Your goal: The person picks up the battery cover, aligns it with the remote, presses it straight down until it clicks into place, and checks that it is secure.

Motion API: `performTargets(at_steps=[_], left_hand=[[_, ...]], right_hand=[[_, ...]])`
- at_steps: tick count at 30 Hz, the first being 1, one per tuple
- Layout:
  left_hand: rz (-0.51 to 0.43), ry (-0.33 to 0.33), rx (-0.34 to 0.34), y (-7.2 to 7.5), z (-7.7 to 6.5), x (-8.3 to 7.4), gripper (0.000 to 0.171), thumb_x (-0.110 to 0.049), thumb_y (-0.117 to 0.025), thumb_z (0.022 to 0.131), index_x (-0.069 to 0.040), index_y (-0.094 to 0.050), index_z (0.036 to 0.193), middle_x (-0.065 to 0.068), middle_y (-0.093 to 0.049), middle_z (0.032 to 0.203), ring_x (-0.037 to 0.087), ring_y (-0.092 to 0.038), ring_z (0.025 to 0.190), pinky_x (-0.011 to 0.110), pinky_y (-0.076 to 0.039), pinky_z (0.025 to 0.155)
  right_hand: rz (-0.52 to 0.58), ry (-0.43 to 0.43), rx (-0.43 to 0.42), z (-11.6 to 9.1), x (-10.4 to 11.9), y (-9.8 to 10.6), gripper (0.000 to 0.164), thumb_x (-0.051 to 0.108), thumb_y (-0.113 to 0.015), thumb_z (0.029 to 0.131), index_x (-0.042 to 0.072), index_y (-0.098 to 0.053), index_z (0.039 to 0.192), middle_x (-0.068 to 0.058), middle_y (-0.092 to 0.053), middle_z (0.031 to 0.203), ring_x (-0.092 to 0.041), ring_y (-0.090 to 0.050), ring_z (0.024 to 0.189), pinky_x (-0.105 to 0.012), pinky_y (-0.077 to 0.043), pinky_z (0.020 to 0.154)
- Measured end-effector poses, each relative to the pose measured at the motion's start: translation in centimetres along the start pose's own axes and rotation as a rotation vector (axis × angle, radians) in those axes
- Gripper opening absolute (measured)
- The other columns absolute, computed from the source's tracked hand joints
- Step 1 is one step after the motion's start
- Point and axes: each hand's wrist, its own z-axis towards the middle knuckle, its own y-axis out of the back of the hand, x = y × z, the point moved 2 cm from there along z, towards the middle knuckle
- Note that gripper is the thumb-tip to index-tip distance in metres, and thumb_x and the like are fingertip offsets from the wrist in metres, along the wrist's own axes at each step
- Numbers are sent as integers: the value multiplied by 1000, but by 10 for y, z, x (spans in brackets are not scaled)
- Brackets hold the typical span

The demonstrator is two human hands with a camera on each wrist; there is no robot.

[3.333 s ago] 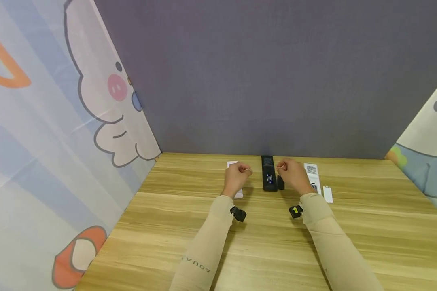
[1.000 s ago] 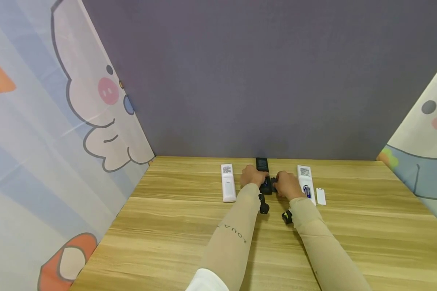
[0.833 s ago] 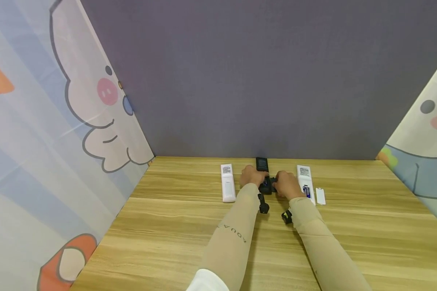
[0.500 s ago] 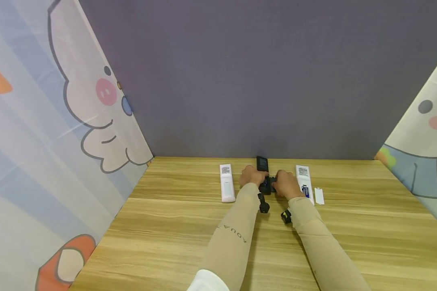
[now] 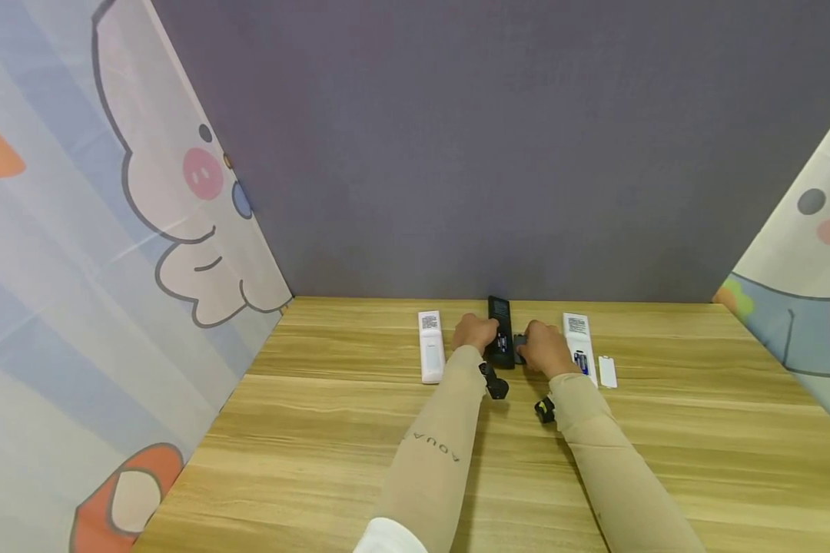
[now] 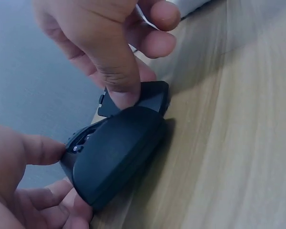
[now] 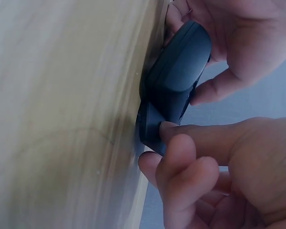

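A black remote control [image 5: 500, 307] lies face down at the back middle of the table, its battery bay uncovered with batteries inside. My left hand [image 5: 475, 332] grips its left side, the thumb on the bay's edge in the left wrist view, and the remote looks tilted. Just right of it, my right hand [image 5: 545, 347] pinches a black battery cover [image 6: 155, 93] between thumb and finger. The cover sits close against the remote's side; whether they touch is hard to tell.
Left of the hands lies a white remote [image 5: 432, 349] with its cover on. Another white remote [image 5: 576, 326] lies to the right, batteries showing, with a white battery cover [image 5: 607, 372] beside it. A grey panel [image 5: 456, 153] stands behind the table.
My left hand has come from over the left white remote to the black one, and recently shifted slightly left along it. My right hand has lowered and taken hold of the black cover.
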Motion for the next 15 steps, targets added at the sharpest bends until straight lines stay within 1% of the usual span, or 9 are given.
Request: performTargets(at_steps=[3, 5, 7, 9, 11, 13, 15], left_hand=[[-11, -3, -4, 2, -4, 1, 38, -37, -68, 95, -6, -72, 117, 8, -72, 94, 21, -60, 69, 35, -44, 57], [-22, -7, -8, 4, -7, 1, 36, -37, -69, 95, -6, -73, 113, 8, -72, 92, 21, -61, 70, 35, -44, 58], [-38, -18, -18, 5, -10, 1, 35, -36, -70, 95, -6, -73, 112, 8, -72, 90, 20, -61, 70, 35, -44, 58], [-52, -26, -22, 7, -13, 1, 33, -35, -70, 95, -5, -74, 109, 8, -72, 88, 20, -60, 69, 35, -44, 58], [-63, -30, -23, 7, -15, 1, 31, -35, -69, 96, -6, -75, 106, 8, -72, 87, 20, -59, 68, 35, -42, 58], [-79, -31, -20, 8, -16, 2, 29, -34, -69, 96, -6, -75, 101, 7, -72, 85, 20, -57, 67, 36, -42, 59], [-97, -34, -21, 9, -19, 3, 26, -33, -69, 97, -8, -75, 97, 6, -72, 85, 20, -58, 68, 36, -42, 60]], right_hand=[[-1, 13, -15, -2, 1, 3, 36, 12, -72, 94, -13, -62, 117, -32, -69, 111, -36, -70, 83, -48, -58, 76], [1, 23, -31, -3, 1, 4, 34, 11, -72, 93, -13, -63, 116, -31, -70, 110, -36, -69, 84, -50, -58, 78], [10, 27, -41, -4, 1, 5, 30, 10, -71, 93, -11, -64, 113, -28, -72, 103, -32, -69, 77, -48, -58, 75], [19, 29, -47, -4, 1, 5, 22, 9, -69, 94, -9, -66, 108, -23, -73, 91, -26, -66, 66, -43, -56, 69], [39, 21, -43, -4, 1, 6, 15, 8, -65, 96, -6, -66, 102, -19, -71, 78, -21, -60, 57, -39, -52, 62], [42, 17, -52, -3, 1, 6, 13, 8, -64, 97, -4, -66, 102, -16, -70, 76, -18, -57, 56, -36, -50, 61], [56, 6, -49, -3, 0, 7, 14, 8, -62, 98, -4, -65, 104, -19, -71, 81, -21, -59, 58, -37, -50, 61]])
